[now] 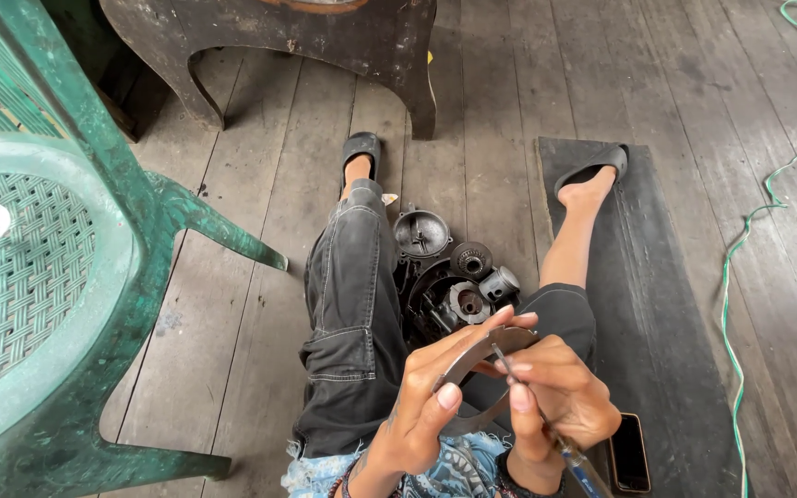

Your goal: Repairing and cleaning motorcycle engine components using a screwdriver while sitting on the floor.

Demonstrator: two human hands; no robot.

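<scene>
both hands [500, 392] grip curved metal part [481, 361].

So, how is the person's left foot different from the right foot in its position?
The left foot rests on the bare wooden floor, while the right foot lies on the black mat. The left leg is covered by grey trousers; the right leg is bare below the knee. Both feet wear black sandals.
</scene>
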